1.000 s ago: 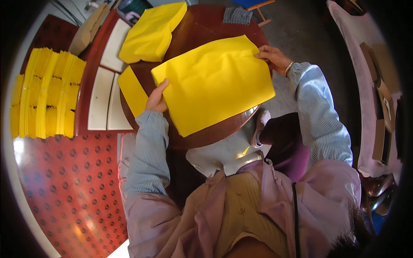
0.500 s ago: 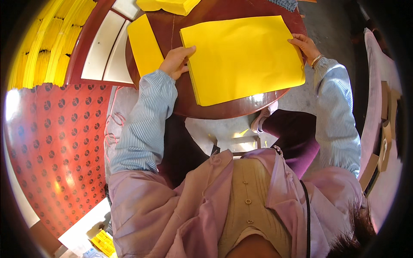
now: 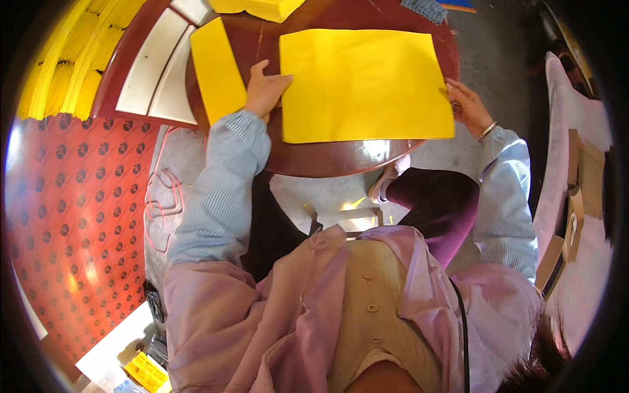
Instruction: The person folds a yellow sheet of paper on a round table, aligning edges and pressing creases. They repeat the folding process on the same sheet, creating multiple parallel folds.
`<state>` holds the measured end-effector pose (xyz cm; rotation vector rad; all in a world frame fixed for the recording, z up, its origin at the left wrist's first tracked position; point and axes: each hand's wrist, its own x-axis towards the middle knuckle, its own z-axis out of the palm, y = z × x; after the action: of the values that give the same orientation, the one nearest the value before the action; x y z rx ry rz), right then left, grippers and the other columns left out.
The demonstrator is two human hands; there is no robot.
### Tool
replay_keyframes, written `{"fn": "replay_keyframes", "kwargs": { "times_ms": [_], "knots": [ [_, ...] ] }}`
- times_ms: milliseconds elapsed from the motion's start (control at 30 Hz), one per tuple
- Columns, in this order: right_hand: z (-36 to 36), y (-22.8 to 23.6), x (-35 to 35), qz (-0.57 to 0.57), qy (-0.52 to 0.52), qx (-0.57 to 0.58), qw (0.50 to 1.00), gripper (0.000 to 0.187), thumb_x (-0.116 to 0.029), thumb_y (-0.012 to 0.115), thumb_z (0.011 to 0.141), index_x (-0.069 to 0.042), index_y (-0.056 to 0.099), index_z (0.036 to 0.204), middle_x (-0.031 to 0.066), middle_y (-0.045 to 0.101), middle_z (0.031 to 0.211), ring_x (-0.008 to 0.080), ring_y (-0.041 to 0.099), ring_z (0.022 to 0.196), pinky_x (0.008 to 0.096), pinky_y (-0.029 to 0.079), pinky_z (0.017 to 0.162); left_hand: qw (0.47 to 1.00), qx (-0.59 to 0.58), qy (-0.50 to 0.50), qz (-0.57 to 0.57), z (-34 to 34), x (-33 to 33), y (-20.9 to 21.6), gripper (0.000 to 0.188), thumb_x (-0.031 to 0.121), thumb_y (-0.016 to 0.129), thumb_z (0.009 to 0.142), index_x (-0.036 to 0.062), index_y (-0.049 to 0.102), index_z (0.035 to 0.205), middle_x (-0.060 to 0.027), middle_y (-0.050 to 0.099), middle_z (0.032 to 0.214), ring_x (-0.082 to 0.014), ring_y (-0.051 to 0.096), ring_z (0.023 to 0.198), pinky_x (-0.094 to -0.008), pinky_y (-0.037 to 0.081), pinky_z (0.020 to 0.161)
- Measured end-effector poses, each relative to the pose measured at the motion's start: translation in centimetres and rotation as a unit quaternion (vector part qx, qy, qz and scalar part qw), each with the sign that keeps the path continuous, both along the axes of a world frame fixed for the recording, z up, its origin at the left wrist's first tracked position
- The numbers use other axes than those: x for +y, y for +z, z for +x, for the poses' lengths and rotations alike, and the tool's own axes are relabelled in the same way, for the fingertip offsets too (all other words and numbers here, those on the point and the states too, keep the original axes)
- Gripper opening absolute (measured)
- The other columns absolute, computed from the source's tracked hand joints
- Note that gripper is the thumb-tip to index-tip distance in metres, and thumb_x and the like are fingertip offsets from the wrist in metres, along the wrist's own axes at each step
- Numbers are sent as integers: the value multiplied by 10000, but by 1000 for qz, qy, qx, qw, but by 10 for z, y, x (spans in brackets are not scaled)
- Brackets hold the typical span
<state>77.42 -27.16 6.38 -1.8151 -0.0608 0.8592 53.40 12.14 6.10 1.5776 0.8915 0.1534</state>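
A stack of large yellow paper sheets (image 3: 367,85) lies nearly level before me, its front edge over the table's near part. At its left edge is my left hand (image 3: 265,90), thumb on the top sheet and one finger raised; the other fingers are partly hidden beside the edge. My right hand (image 3: 468,107) pinches the right edge between thumb and fingers. Left of my left hand, a narrower yellow paper piece (image 3: 218,72) rests on the dark red round table (image 3: 301,160).
More folded yellow paper (image 3: 275,9) sits at the table's far edge, with a grey-blue textured cloth (image 3: 426,10) to its right. Yellow bundles (image 3: 72,59) are piled at far left, near white panels (image 3: 152,62). Cardboard boxes (image 3: 576,190) stand at right.
The yellow sheets have turned from a tilt to nearly level, their front left corner moving up. My right hand has come down slightly, and a finger of my left hand has lifted.
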Motion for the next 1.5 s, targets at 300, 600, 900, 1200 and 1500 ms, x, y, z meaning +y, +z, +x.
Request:
{"fn": "replay_keyframes", "kwargs": {
  "times_ms": [300, 600, 900, 1200, 1500],
  "knots": [
    [-47, -8, -29, 47, 26, -9, 998, 711, -238, 778, 976, -115, 445, 1592, 57, 714, 1181, 158, 707, 1067, 339, 575, 935, 991, -16, -92, 96, -32, -32, 3, 886, -30, 777, 864, 118, 339, 1619, -243, 537, 1426, -291, 685, 1129, -364, 595, 975],
    [-72, -20, -12, 128, -63, -14, 990, 683, -137, 815, 929, -94, 493, 1529, 35, 750, 1127, 161, 742, 1013, 328, 611, 868, 781, -75, -89, 613, 9, -22, -23, 609, 102, 776, 871, 120, 587, 1449, -226, 552, 1410, -401, 553, 1281, -472, 450, 1137],
    [-139, -52, 7, 100, -70, -172, 977, 731, -3, 839, 870, -47, 447, 1486, 63, 722, 958, 119, 699, 843, 253, 569, 723, 785, -58, -191, 587, 51, -95, -51, 759, 488, 656, 1000, 130, 405, 1620, -237, 357, 1669, -435, 264, 1580, -713, 192, 1221],
    [-178, -34, 5, 254, -119, 7, 960, 815, 42, 795, 892, -74, 316, 1541, 101, 716, 1004, 163, 724, 857, 279, 579, 739, 760, 4, -233, 606, 65, -95, -58, 809, 549, 578, 1022, 136, 321, 1667, -222, 239, 1733, -394, 131, 1632, -699, 29, 1260],
    [-138, -28, -8, 202, -80, -16, 976, 850, 101, 774, 881, -70, 336, 1589, 54, 706, 970, 131, 710, 869, 269, 605, 827, 776, 23, -166, 609, 63, -116, -50, 823, 527, 619, 994, 94, 360, 1644, -261, 272, 1708, -442, 167, 1614, -741, 72, 1230]
  ]
}}
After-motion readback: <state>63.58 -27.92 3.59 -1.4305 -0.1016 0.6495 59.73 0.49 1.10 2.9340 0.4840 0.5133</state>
